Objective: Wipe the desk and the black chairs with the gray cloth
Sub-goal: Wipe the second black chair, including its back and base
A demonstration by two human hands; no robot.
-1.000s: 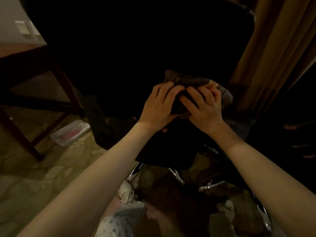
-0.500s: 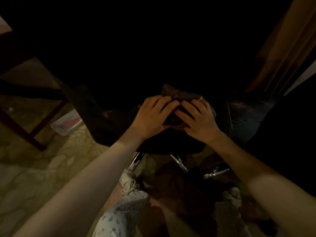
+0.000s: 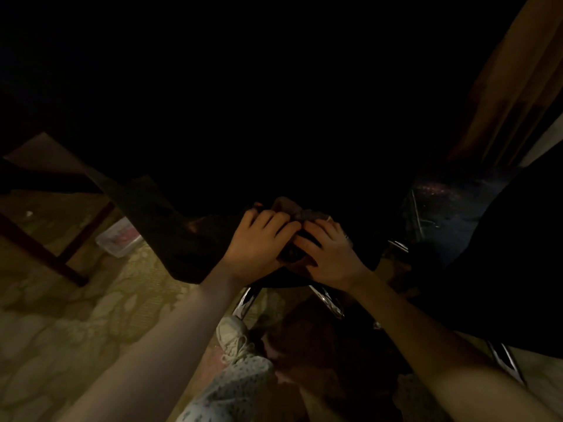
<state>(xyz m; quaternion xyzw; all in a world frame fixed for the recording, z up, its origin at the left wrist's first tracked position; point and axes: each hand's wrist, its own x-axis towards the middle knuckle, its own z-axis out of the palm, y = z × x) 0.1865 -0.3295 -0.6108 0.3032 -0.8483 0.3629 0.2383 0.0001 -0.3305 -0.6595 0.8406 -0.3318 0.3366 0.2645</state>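
Note:
A black chair (image 3: 243, 132) fills the dark upper middle of the head view, seen from behind. The bunched gray cloth (image 3: 300, 211) lies against the lower edge of its back. My left hand (image 3: 259, 242) and my right hand (image 3: 330, 254) lie side by side on the cloth with fingers curled over it, pressing it to the chair. Most of the cloth is hidden under my fingers. A second black chair (image 3: 502, 269) stands at the right. The desk's dark wooden legs (image 3: 39, 254) show at the left.
Chrome chair legs (image 3: 329, 303) splay out below my hands. A clear plastic box (image 3: 118, 239) lies on the patterned carpet under the desk. My white shoe (image 3: 234, 333) stands near the chair base. Tan curtains (image 3: 518, 86) hang at the right.
Both hands have slid the cloth down the chair back to its lower edge, and the view has tilted downward and grown darker.

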